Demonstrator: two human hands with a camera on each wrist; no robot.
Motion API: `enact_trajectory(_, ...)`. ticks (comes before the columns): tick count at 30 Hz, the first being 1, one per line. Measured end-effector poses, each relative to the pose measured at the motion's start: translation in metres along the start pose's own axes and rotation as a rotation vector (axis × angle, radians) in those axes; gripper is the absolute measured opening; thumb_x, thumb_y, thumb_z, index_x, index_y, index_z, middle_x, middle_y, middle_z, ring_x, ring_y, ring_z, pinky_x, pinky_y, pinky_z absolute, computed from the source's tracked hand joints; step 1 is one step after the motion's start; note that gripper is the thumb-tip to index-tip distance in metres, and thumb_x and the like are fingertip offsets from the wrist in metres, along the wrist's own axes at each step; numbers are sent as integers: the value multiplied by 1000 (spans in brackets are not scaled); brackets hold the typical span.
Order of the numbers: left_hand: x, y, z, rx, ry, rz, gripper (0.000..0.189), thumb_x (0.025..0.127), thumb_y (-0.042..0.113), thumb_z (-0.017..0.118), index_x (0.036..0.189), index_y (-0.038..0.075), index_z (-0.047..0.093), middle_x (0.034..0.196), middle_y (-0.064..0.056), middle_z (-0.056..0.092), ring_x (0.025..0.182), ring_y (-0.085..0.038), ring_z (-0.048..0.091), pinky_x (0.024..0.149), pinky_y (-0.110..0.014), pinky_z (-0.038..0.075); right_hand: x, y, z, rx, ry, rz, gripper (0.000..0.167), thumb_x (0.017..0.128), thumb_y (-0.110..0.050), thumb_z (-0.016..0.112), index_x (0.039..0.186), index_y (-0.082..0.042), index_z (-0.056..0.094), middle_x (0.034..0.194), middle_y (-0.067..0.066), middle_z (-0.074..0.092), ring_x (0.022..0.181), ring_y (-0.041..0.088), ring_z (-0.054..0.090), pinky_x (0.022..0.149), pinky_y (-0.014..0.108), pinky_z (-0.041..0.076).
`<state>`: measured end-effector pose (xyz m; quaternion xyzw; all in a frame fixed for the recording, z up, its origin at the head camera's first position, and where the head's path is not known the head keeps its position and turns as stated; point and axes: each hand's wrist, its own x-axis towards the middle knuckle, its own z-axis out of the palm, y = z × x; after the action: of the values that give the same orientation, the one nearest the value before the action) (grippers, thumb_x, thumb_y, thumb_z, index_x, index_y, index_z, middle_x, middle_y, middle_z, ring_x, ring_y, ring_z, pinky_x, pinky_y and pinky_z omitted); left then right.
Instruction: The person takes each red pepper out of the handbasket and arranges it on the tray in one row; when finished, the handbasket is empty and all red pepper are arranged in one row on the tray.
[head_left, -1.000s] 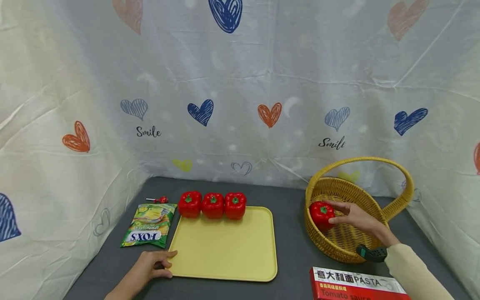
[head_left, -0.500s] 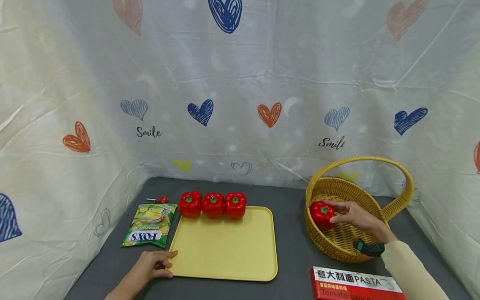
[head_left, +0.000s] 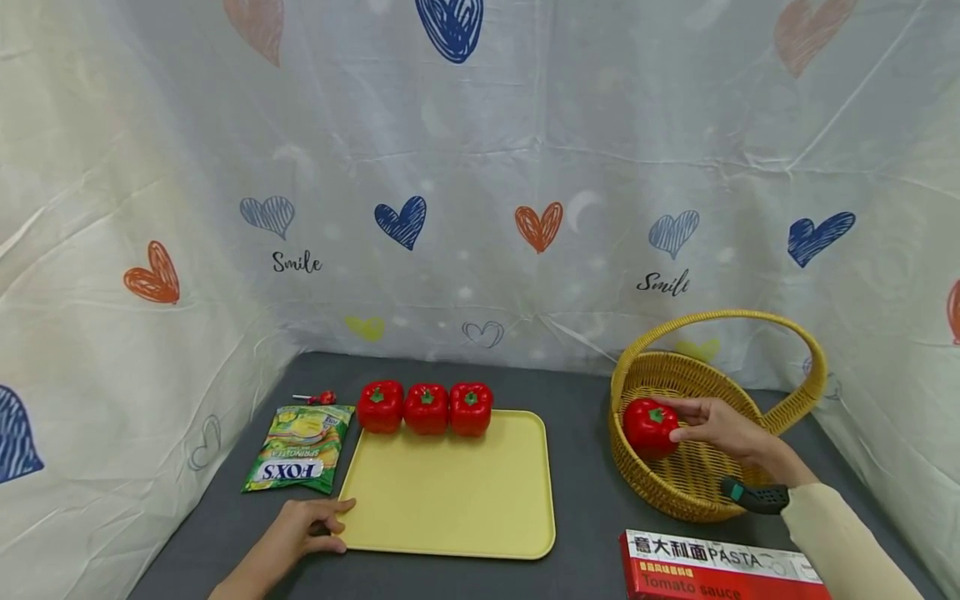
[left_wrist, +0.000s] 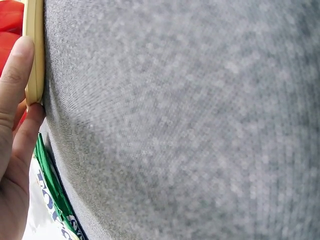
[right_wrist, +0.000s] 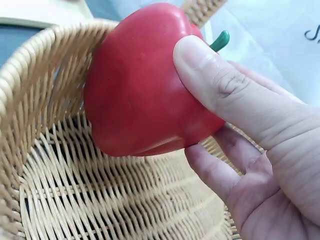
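In the basket's left part, my right hand (head_left: 716, 427) holds a glossy red bell pepper (head_left: 651, 427) with a green stem. The right wrist view shows my thumb across the pepper (right_wrist: 135, 85) and fingers behind and under it; its underside is clear of the woven bottom. My left hand (head_left: 303, 529) grips the near left corner of the yellow tray (head_left: 450, 508), thumb and fingers at its rim (left_wrist: 35, 55). Along the tray's far edge sit three more red bell peppers in a row: a left one (head_left: 380, 407), a middle one (head_left: 427, 409) and a right one (head_left: 471, 409).
The yellow wicker basket (head_left: 678, 500) has a tall arched handle. A green FOX'S packet (head_left: 300, 447) lies left of the tray, with a small red lollipop (head_left: 322, 398) behind it. A red and white pasta box (head_left: 712, 567) lies in front of the basket. A heart-patterned curtain closes the back.
The pepper in my right hand has shifted slightly right and come up a little from the basket's left wall. My left hand has stayed at the tray corner.
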<state>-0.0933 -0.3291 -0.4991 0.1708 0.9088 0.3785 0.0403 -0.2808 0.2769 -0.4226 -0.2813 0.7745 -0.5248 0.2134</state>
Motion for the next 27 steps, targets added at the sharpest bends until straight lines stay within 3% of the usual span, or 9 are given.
enact_trajectory(5,-1,0,0,15,7,4,46,73,22,81,108,-6,70,110,-24,66,75,0,62,64,-21,53,-7,-13,-2,53,-5,-2,53,94,-3,59,141,9,38,129,-5,60,107,7,61,84,32,53)
enact_trajectory(9,-2,0,0,22,9,12,38,73,24,80,100,-2,73,111,-25,66,77,-2,63,64,-22,54,-12,-25,-1,64,-9,-24,52,93,0,59,141,8,39,125,-14,60,109,7,61,84,32,53)
enact_trajectory(13,-3,0,0,20,-3,-1,19,73,25,80,81,10,72,112,-27,64,85,-12,67,66,-23,54,-14,-40,6,46,10,-9,54,92,-1,61,141,8,39,126,-10,61,108,9,61,84,33,53)
enact_trajectory(16,-3,0,0,21,-4,-6,15,73,25,80,77,14,69,113,-27,64,88,-17,68,67,-23,54,-16,-53,15,27,51,21,55,92,-5,64,141,6,41,125,-5,61,105,9,62,83,33,53)
enact_trajectory(21,-2,-1,0,21,-3,-2,17,73,26,80,81,12,72,113,-27,64,83,-9,67,66,-23,54,-15,-74,31,24,99,49,56,90,-7,66,140,5,42,128,11,60,103,11,62,81,34,54)
enact_trajectory(27,1,0,-1,10,-12,-28,41,75,28,78,103,-1,73,113,-25,65,78,-2,64,66,-21,53,-9,-90,48,31,113,60,59,87,-10,71,139,6,45,134,28,50,107,16,60,80,36,55)
